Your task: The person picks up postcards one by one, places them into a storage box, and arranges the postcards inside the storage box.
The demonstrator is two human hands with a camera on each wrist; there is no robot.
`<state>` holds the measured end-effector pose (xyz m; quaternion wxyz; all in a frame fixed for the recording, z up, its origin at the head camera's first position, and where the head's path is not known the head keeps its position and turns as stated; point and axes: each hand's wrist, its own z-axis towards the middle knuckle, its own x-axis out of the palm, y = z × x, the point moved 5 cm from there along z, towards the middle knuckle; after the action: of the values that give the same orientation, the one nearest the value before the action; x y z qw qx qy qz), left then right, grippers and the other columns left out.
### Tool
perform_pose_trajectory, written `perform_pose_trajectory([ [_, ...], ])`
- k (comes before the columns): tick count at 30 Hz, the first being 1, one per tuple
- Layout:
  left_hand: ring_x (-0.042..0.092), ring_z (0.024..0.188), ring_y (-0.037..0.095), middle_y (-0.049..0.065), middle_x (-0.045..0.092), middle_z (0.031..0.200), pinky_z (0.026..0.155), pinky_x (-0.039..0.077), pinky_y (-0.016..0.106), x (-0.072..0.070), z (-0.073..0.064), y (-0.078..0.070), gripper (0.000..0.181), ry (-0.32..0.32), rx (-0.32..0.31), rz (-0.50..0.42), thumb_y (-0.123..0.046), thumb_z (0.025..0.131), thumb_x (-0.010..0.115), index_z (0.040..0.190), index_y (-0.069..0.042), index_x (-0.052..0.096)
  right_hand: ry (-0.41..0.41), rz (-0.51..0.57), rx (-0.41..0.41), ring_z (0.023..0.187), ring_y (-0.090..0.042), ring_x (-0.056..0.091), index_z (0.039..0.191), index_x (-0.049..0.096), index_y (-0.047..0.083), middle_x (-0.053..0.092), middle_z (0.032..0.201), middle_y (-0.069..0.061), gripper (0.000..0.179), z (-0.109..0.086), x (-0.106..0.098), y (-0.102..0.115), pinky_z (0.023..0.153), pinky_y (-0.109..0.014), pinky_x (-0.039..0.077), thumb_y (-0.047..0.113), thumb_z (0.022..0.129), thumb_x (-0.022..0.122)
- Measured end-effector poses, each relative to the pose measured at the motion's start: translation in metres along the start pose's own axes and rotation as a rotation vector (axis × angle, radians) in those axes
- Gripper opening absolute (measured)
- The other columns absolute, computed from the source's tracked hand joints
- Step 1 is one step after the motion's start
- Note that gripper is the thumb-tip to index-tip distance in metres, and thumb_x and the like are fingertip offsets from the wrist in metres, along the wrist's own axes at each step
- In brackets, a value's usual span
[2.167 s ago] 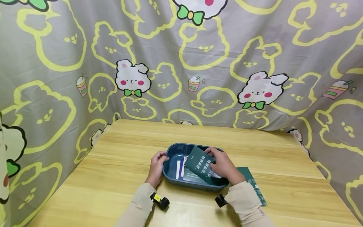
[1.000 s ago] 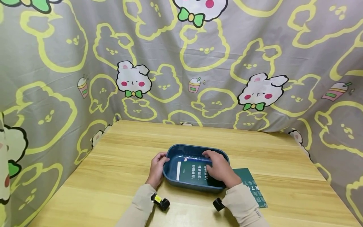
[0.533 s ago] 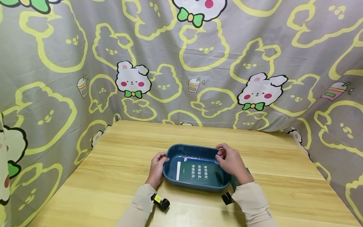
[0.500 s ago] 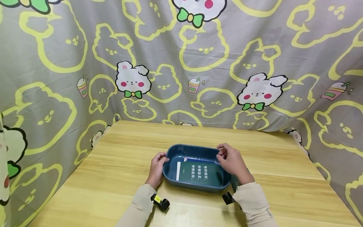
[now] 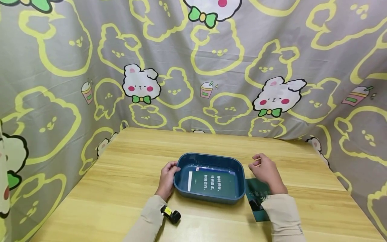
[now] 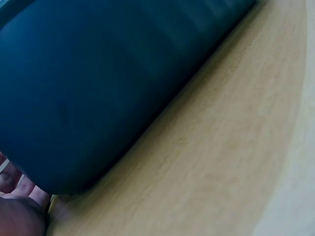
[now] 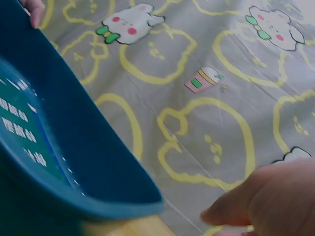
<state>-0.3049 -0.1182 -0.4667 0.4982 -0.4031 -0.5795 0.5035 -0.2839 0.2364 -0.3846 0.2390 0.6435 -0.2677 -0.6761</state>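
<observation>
A dark blue oval-cornered plastic basin (image 5: 209, 197) stands on the wooden table. My left hand (image 5: 166, 178) grips its left end, thumb over the rim and fingers along the outside. The left wrist view shows the basin's outer wall (image 6: 98, 88) with fingers (image 6: 22, 211) at its corner. Inside lies a dark green booklet (image 5: 199, 187) with white lettering, over a blue item and a white strip. My right hand (image 5: 266, 172) hovers right of the basin, loosely curled and holding nothing. Below it a second green printed booklet (image 5: 253, 191) lies on the table, partly hidden by the right forearm.
The wooden tabletop (image 5: 121, 174) extends around the basin. A grey curtain (image 5: 178, 117) with yellow outlines and white cartoon rabbits encloses the back and sides. A small black camera (image 5: 173, 215) is strapped to the left wrist.
My right hand lowered the green booklet into the basin, let go of it, touched the right rim and then moved off to the right. My left hand stays on the basin.
</observation>
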Motion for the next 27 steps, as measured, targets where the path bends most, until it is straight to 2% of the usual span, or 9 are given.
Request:
perform_pose_trajectory([
  [6,0.051,0.089,0.017,0.012,0.056,0.101,0.075,0.045,0.022,-0.001,0.001,0.000,0.028,0.006,-0.009,0.014,0.002,0.085,0.053,0.110,0.012,0.059,0.103,-0.071,0.096,0.081,-0.029,0.056,0.118,0.049,-0.011,0.057,0.093,-0.017,0.045,-0.001,-0.007,-0.019,0.073,-0.046,0.047,0.018,0.089,0.065],
  [13,0.051,0.088,0.016,0.012,0.057,0.101,0.076,0.045,0.022,-0.001,-0.001,0.002,0.029,0.018,-0.022,0.014,0.002,0.085,0.054,0.111,0.012,0.058,0.259,-0.101,0.182,0.101,-0.044,0.052,0.119,0.044,-0.018,0.052,0.115,-0.035,0.064,-0.005,-0.007,-0.045,0.082,-0.052,0.046,0.025,0.083,0.074],
  [15,0.051,0.087,0.016,0.011,0.057,0.099,0.075,0.045,0.022,0.000,-0.001,0.002,0.028,0.016,-0.018,0.003,0.002,0.084,0.054,0.110,0.013,0.058,0.293,-0.102,0.194,0.097,-0.042,0.051,0.112,0.044,-0.016,0.051,0.107,-0.032,0.061,-0.007,-0.005,-0.052,0.080,-0.049,0.045,0.025,0.081,0.077],
  [20,0.051,0.088,0.016,0.011,0.057,0.100,0.075,0.045,0.022,0.000,-0.002,0.001,0.028,0.018,-0.015,-0.001,0.002,0.085,0.054,0.110,0.013,0.058,0.355,-0.092,0.215,0.080,-0.029,0.043,0.092,0.041,-0.004,0.040,0.085,-0.013,0.051,-0.011,-0.001,-0.063,0.068,-0.037,0.037,0.018,0.074,0.083],
  [27,0.051,0.088,0.017,0.011,0.056,0.101,0.075,0.046,0.022,-0.001,-0.001,0.001,0.028,0.014,-0.026,0.020,0.001,0.086,0.053,0.112,0.012,0.058,0.350,-0.092,0.206,0.078,-0.029,0.044,0.097,0.043,-0.008,0.044,0.087,-0.015,0.048,-0.010,0.000,-0.070,0.068,-0.037,0.041,0.008,0.073,0.082],
])
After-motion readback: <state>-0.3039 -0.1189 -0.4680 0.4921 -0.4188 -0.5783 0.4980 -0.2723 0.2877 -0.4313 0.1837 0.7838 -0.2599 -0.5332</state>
